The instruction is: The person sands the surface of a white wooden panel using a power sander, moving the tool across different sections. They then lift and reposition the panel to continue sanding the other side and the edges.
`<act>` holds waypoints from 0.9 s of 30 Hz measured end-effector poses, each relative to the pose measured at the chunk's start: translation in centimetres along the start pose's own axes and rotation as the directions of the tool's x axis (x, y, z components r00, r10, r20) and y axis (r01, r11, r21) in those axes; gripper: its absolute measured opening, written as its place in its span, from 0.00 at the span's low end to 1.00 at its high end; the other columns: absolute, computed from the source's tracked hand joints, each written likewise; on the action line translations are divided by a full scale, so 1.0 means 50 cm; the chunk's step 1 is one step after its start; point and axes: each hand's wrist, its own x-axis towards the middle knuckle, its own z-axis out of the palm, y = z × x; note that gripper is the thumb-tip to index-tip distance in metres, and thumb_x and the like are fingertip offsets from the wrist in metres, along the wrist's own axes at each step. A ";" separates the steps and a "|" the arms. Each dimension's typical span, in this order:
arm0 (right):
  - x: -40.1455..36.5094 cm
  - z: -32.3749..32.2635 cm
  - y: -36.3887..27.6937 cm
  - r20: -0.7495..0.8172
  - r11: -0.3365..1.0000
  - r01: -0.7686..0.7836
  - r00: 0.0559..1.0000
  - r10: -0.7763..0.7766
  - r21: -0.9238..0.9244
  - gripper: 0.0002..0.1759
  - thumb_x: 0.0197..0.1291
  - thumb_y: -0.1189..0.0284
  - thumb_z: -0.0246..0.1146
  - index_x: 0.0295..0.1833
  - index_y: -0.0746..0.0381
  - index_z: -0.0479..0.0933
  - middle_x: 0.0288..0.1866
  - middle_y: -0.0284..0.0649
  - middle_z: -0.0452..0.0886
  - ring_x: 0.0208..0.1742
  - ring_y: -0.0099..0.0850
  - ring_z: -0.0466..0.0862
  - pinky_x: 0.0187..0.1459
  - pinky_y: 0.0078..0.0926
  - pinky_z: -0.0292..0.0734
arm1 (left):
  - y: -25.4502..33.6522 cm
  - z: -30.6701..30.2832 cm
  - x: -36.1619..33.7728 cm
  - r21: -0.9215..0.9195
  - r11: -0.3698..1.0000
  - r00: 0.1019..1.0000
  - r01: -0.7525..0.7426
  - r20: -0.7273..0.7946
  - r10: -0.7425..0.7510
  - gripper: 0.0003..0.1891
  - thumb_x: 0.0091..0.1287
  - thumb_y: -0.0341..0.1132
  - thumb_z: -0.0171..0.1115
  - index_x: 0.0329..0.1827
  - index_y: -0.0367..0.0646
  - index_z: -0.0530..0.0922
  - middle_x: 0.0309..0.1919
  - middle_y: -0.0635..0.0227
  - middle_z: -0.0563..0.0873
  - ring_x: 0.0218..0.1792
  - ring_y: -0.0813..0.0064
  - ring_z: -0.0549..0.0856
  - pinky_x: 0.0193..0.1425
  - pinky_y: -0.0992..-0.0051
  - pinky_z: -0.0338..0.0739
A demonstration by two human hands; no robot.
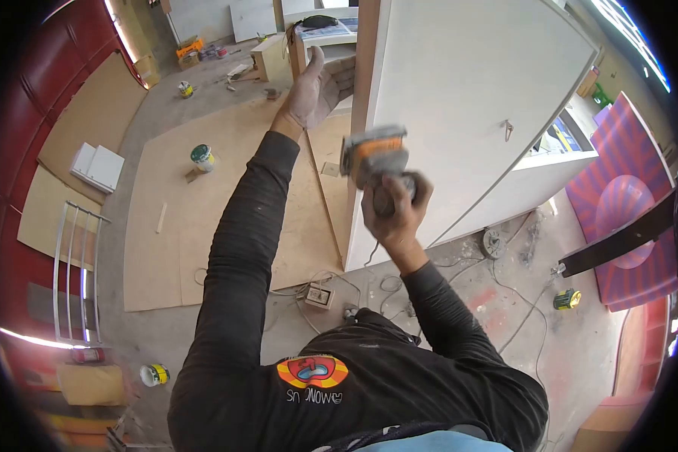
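Note:
My right hand (401,218) is wrapped around the grip of an orange and grey electric sander (378,154). The sander is slightly blurred and overlaps the near edge of a white upright panel (452,105). Dusty and raised, my left hand (315,94) has its thumb up and its fingers stretched toward the panel's bare wooden edge (369,60), with the fingertips right at that edge. A small metal latch (508,129) sits on the panel's white face.
Brown board sheets (173,256) cover the floor at left, with a paint can (202,157) on them. Cables and a socket box (319,296) lie near my feet. Another can (566,299) stands at right, by a purple-pink striped panel (618,203). A metal rack (74,271) leans at left.

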 end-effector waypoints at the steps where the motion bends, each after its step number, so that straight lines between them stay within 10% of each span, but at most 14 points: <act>1: -0.042 0.001 0.001 0.019 0.999 -0.053 0.998 0.053 -0.007 0.29 0.44 0.76 0.80 0.55 0.56 0.80 0.51 0.55 0.76 0.50 0.51 0.80 0.45 0.42 0.81 | 0.000 -0.006 0.000 0.003 1.000 1.000 0.015 0.003 -0.015 0.50 0.76 0.74 0.36 0.75 0.31 0.70 0.68 0.53 0.81 0.71 0.62 0.77 0.79 0.62 0.66; 7: -0.100 -0.002 0.019 0.019 0.998 -0.059 0.998 0.059 -0.012 0.27 0.44 0.77 0.79 0.53 0.55 0.82 0.52 0.53 0.75 0.49 0.49 0.81 0.43 0.41 0.82 | -0.001 0.004 -0.007 -0.031 0.999 0.999 -0.028 -0.016 0.028 0.49 0.77 0.74 0.36 0.74 0.31 0.73 0.67 0.53 0.82 0.70 0.59 0.79 0.78 0.58 0.66; 15: 0.244 -0.030 -0.068 -0.128 0.971 0.148 0.976 -0.174 -0.189 0.25 0.46 0.71 0.82 0.52 0.55 0.82 0.46 0.45 0.81 0.47 0.44 0.81 0.45 0.37 0.82 | 0.002 -0.018 0.006 -0.029 0.997 0.991 -0.065 0.119 0.068 0.50 0.77 0.74 0.32 0.74 0.30 0.72 0.65 0.57 0.84 0.68 0.64 0.80 0.75 0.59 0.69; 17: 0.307 -0.035 -0.062 -0.214 0.978 0.153 0.960 -0.181 -0.143 0.25 0.46 0.68 0.82 0.51 0.57 0.81 0.47 0.46 0.81 0.47 0.46 0.83 0.44 0.37 0.82 | 0.018 -0.010 0.004 0.003 0.999 0.986 -0.049 0.163 0.047 0.49 0.76 0.73 0.39 0.81 0.34 0.62 0.77 0.56 0.72 0.77 0.56 0.70 0.82 0.55 0.61; 22: 0.285 -0.063 -0.116 -0.120 0.956 -0.286 0.954 0.276 -0.071 0.29 0.58 0.67 0.75 0.65 0.59 0.76 0.55 0.56 0.82 0.58 0.50 0.85 0.54 0.46 0.80 | 0.003 -0.044 0.030 -0.140 0.990 0.984 0.023 0.179 0.003 0.50 0.75 0.74 0.42 0.78 0.32 0.66 0.73 0.52 0.77 0.75 0.55 0.73 0.80 0.52 0.65; 23: 0.209 -0.036 -0.087 -0.194 0.951 -0.300 0.940 0.281 -0.074 0.29 0.51 0.67 0.83 0.55 0.63 0.78 0.44 0.40 0.85 0.45 0.31 0.85 0.48 0.31 0.82 | -0.011 -0.060 0.041 -0.228 0.973 0.971 0.038 0.238 0.018 0.49 0.75 0.74 0.42 0.76 0.32 0.69 0.71 0.51 0.79 0.73 0.55 0.75 0.79 0.52 0.66; 27: -0.032 0.015 -0.095 -0.267 0.779 -0.627 0.751 0.603 -0.006 0.33 0.48 0.63 0.83 0.56 0.64 0.76 0.51 0.44 0.80 0.49 0.38 0.84 0.52 0.34 0.81 | -0.039 0.002 0.040 0.092 0.959 0.963 -0.267 0.000 0.268 0.47 0.75 0.72 0.48 0.71 0.29 0.73 0.66 0.51 0.83 0.66 0.55 0.80 0.72 0.55 0.72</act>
